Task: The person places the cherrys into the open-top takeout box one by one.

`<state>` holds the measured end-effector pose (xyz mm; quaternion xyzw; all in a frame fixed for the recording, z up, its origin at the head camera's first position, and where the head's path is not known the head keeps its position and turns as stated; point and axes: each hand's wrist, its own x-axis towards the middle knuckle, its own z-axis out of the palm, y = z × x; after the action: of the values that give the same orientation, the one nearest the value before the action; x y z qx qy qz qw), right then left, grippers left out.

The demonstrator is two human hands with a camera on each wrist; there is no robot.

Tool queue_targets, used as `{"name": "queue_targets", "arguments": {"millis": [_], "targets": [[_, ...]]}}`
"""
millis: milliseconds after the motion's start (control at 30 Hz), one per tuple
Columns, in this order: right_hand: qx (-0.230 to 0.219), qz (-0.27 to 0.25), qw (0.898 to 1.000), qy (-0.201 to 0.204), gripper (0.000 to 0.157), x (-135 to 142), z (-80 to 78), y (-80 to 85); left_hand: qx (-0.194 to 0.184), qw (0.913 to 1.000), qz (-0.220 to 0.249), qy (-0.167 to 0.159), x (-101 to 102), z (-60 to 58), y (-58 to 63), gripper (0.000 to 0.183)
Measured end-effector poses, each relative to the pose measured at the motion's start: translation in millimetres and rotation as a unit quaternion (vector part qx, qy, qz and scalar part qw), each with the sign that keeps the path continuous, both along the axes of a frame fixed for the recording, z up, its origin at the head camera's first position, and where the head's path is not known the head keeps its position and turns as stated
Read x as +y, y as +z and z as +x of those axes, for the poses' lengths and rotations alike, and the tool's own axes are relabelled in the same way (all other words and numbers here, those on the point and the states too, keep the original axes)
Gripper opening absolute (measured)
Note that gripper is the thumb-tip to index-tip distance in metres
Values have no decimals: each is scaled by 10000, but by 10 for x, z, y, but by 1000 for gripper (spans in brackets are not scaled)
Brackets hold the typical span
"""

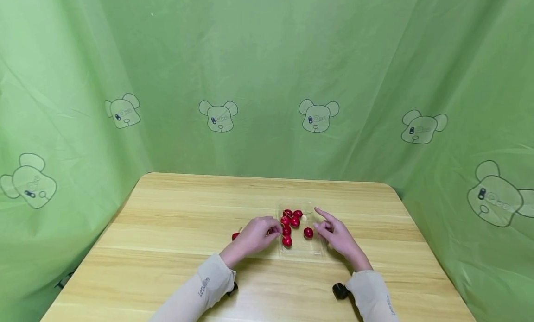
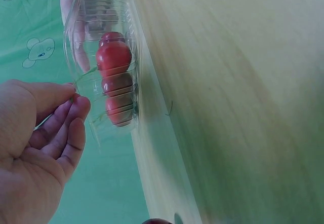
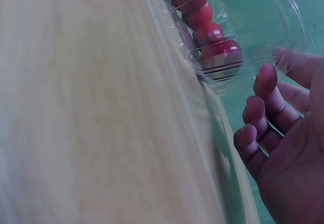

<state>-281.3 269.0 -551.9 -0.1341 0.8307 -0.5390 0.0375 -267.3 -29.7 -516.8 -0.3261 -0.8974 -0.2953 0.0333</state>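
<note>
A clear plastic container (image 1: 302, 253) on the table holds several red cherries with thin green stems. My left hand (image 1: 256, 234) is at the container's left side, thumb and index finger pinching a stem (image 2: 86, 76) that leads to a cherry (image 2: 114, 57) inside. At the opposite side is my right hand (image 1: 339, 236), its index finger stretched out along the wall and the other fingers loosely bent, fingertips right at the plastic. One cherry (image 1: 308, 233) sits apart from the others, near the right wall. Another cherry (image 1: 235, 236) lies outside, partly hidden behind my left hand.
The container stands on a light wooden table (image 1: 187, 211) with rounded far corners. A small loose stem (image 2: 170, 108) lies on the wood left of the container. Green curtains (image 1: 267, 150) with bear-head prints surround the table. A black wrist device (image 1: 340, 291) sits at my right cuff.
</note>
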Motion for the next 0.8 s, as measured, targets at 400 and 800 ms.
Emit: {"name": "queue_targets", "arguments": {"millis": [400,800], "targets": [[-124,140,9998,-52,60,-34,12,38,-73,9999,58,42,-14,10,8,9],[138,66,9999,14,61,-3,-20,-28,-167,9990,392,149,-221,-5,124,11]]}}
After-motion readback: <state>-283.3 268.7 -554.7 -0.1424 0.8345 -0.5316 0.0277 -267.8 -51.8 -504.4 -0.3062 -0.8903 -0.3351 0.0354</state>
